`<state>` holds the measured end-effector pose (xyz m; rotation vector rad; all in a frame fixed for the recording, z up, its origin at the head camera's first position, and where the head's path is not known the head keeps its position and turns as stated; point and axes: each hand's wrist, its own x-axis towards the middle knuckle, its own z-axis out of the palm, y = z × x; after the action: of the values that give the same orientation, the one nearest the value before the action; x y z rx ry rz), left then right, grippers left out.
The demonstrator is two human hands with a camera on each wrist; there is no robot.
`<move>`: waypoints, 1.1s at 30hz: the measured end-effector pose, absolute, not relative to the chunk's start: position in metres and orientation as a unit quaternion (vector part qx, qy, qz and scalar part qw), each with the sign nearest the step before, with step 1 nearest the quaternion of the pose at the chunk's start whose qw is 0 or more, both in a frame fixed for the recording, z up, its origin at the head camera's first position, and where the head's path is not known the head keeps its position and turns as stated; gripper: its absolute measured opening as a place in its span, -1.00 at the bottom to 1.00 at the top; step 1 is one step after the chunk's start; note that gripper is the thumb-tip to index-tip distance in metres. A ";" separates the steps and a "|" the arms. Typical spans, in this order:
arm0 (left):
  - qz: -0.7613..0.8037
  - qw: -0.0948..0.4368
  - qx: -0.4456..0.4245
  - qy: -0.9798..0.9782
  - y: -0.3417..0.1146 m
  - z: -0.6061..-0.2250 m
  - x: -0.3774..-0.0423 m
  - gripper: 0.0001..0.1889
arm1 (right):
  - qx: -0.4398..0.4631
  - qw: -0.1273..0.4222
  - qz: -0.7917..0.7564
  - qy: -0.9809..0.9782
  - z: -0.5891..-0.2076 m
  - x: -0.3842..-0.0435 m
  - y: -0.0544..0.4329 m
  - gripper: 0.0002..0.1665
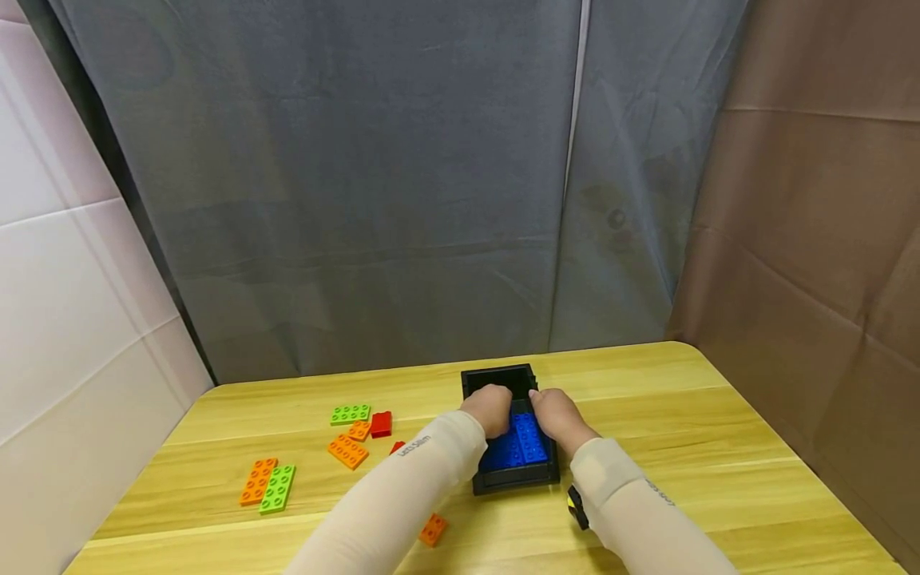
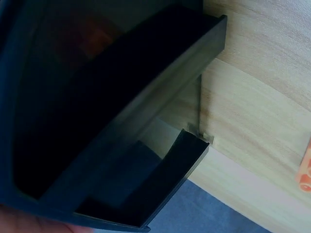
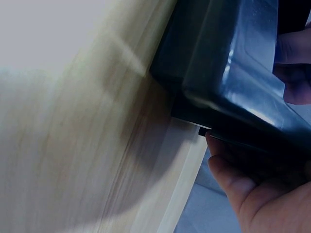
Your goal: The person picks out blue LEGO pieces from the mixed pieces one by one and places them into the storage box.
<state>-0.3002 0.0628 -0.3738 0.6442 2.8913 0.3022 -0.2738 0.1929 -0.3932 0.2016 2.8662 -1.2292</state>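
Observation:
A black plastic box with raised walls stands on the wooden table in the head view. Blue toy bricks lie in its near part, while the far part looks dark. My left hand is curled over the box's middle, gripping it, and partly covers the inside. On the right side wall, my right hand grips the box, its thumb near the rim. The right wrist view shows this hand's fingers curled at the box's lower edge. In the left wrist view the box's dark walls hide most of the left hand.
Left of the box lie loose toy bricks: green ones, orange ones and a red one. Another orange brick is beside the left sleeve. A grey curtain hangs behind the table.

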 end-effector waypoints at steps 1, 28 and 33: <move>0.103 0.081 0.213 0.968 0.063 -0.374 -0.300 -0.74 | 0.065 0.008 -0.394 0.917 -0.393 -0.274 0.193 -0.46; 0.080 0.101 0.205 0.970 0.066 -0.378 -0.302 -0.74 | 0.067 0.005 -0.393 0.917 -0.392 -0.272 0.192 -0.47; 0.066 0.100 0.211 0.970 0.067 -0.379 -0.303 -0.76 | 0.070 0.007 -0.401 0.914 -0.392 -0.273 0.192 -0.47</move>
<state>-0.3027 0.0667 -0.3788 0.6244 2.8683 0.1956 -0.2729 0.1922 -0.3922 0.2181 2.8576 -1.2530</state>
